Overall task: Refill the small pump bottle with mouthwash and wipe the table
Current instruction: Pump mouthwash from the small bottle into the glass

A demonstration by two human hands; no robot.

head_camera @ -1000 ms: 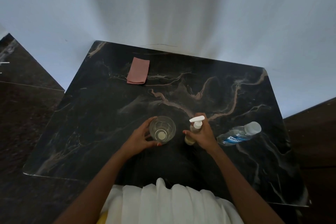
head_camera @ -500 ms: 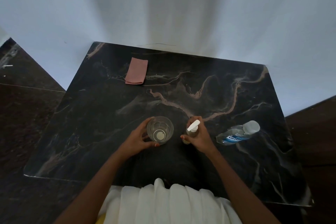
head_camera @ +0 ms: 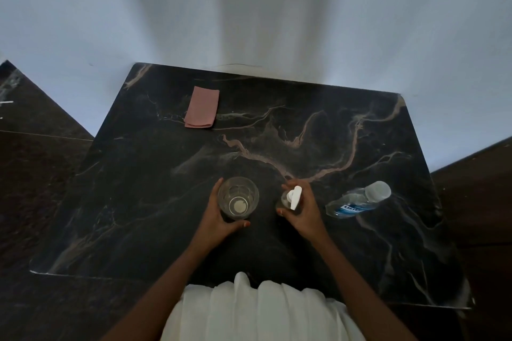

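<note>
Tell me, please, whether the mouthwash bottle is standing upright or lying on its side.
Lying on its side: the mouthwash bottle rests lengthwise on the table, label facing up, its pale cap pointing toward the far right.

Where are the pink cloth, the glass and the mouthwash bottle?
pink cloth (head_camera: pixel 202 107): head view, middle of the folded cloth.
glass (head_camera: pixel 238 205): head view, its bottom seen through the open top.
mouthwash bottle (head_camera: pixel 351 207): head view, blue label on its side.
</note>
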